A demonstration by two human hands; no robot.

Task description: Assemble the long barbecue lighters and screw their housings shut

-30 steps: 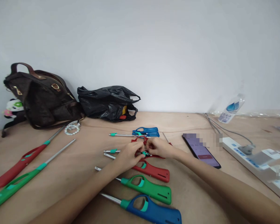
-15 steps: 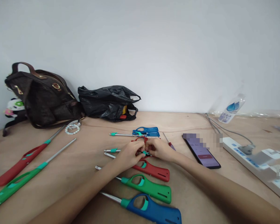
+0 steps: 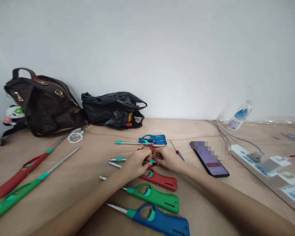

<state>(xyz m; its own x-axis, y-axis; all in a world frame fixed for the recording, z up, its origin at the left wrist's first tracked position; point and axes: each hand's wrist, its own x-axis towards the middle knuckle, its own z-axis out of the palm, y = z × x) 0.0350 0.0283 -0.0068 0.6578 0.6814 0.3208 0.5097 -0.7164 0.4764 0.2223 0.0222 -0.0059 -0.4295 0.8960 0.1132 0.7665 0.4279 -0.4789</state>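
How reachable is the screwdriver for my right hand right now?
Probably yes: the screwdriver lies just beyond your right hand, with nothing visible between them, though that hand is busy beside a small teal piece.

we count three lighters [image 3: 161, 199] nearer than our hands [image 3: 136, 161], two more lighters [image 3: 9, 182] left, one opened lighter [image 3: 158, 137] beyond, one screwdriver [image 3: 179, 155] and one phone [image 3: 212, 160] right, two bags [image 3: 51, 111] farther.

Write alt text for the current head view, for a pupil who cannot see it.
A person's left hand and right hand are close together over partly hidden red plastic parts on a tan table. Nearer the camera lie a red lighter, a green lighter and a blue lighter. A dark bag sits at left, a phone at right.
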